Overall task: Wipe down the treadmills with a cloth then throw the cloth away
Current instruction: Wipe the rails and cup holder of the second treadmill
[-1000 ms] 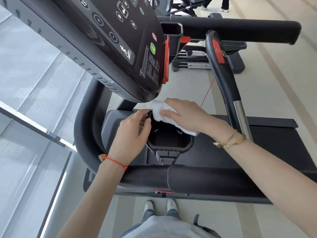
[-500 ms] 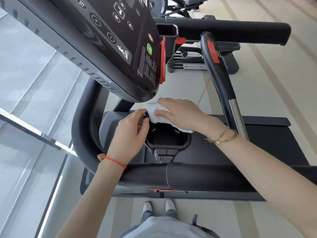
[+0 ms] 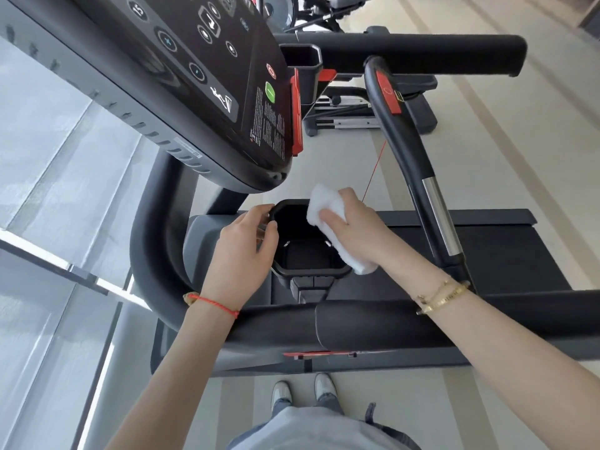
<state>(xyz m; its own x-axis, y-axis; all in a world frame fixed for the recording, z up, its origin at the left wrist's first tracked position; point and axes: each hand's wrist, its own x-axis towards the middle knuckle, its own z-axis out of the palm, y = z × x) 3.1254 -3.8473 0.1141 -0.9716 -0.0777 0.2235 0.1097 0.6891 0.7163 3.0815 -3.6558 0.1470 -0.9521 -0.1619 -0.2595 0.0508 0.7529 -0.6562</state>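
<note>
Looking from the left of the head view, the window glass (image 3: 48, 222) gives way to the treadmill (image 3: 156, 254), whose curved black frame rises to the tilted console (image 3: 207, 76) with its printed buttons. Below the console sits a black cup holder (image 3: 308, 251), an open-topped well with a raised rim.

The left hand (image 3: 242, 251) comes in from below with the forearm nearly straight and a red cord at the wrist. Its fingers curl over the left rim of the cup holder and the thumb lies against the near edge, so its grip is a light hold that steadies the holder.

Further right, the cloth (image 3: 319, 206) lies over the right rim of the cup holder, one end sticking up past the fingertips and the other trailing out under the heel of the palm. It looks soft, thin and very light, likely to bunch or slip unless pressed flat, so the best hold is probably across its middle, under the palm. The right hand (image 3: 352, 227) does just that: fingers laid over the cloth and bent round it, pressing it to the rim, wrist angled in from the right with gold bracelets on it. Beyond stands the black side handrail (image 3: 399, 141).
</note>
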